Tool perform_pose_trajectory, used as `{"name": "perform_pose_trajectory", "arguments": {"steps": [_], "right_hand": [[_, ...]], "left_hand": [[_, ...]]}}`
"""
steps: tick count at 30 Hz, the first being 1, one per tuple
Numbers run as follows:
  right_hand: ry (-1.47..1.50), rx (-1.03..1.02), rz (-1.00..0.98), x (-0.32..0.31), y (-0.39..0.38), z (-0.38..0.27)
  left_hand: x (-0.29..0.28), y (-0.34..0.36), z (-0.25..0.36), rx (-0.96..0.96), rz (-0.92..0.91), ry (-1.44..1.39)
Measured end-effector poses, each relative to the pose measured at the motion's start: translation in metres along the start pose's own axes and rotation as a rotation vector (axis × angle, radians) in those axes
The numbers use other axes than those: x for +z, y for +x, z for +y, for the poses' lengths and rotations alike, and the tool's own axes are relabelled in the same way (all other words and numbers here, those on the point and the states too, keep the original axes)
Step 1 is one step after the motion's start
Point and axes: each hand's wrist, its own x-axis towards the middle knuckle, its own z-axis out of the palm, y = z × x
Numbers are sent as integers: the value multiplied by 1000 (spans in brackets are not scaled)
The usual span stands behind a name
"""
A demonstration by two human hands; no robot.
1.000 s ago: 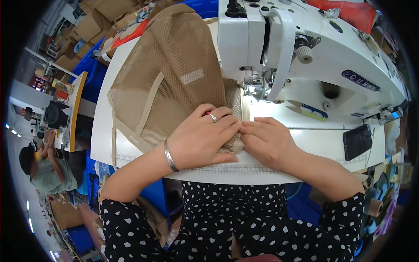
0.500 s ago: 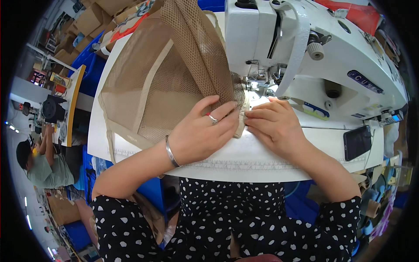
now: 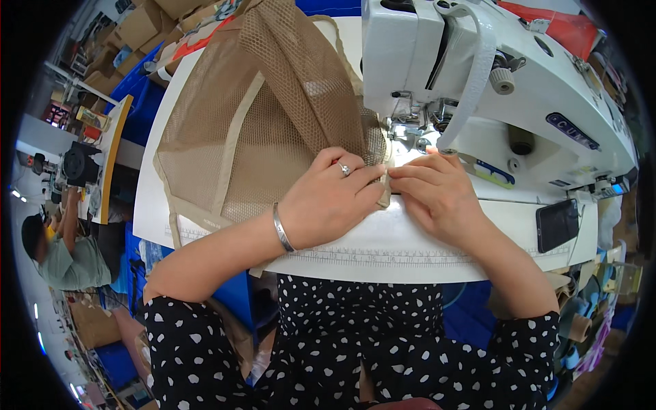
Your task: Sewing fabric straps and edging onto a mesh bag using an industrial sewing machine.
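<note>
Brown mesh fabric (image 3: 263,154) with tan binding strips lies on the white table, its upper part folded over in a thick roll. Its bound right-hand edge runs up beside the presser foot and needle area (image 3: 408,130) of a white sewing machine (image 3: 519,75). My left hand (image 3: 331,198), wearing a ring and a bracelet, presses on the mesh with bent fingers and pinches its lower right corner. Close beside it, my right hand (image 3: 437,195) has its fingertips pinched together at that bound edge. The fingers hide the gripped bit of cloth.
A dark phone (image 3: 557,225) lies at the table's right. Small snips with a blue and yellow handle (image 3: 493,173) rest under the machine arm. A printed ruler (image 3: 383,258) follows the front edge of the table. Off to the left, another person (image 3: 68,253) sits at a separate bench.
The mesh's lower right corner has shifted slightly up toward the needle. My left hand has moved a little right with it, its fingers more bent; my right hand stays close to the edge.
</note>
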Motion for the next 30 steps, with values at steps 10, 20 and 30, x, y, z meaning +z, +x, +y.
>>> {"name": "perform_pose_trajectory", "arguments": {"steps": [10, 20, 30], "right_hand": [[-4, 158, 23, 9, 1, 1], [-12, 204, -4, 7, 0, 2], [-26, 211, -10, 7, 1, 1]], "left_hand": [[8, 11, -14, -2, 57, 27], [6, 5, -9, -95, 35, -56], [7, 9, -11, -101, 29, -48]]}}
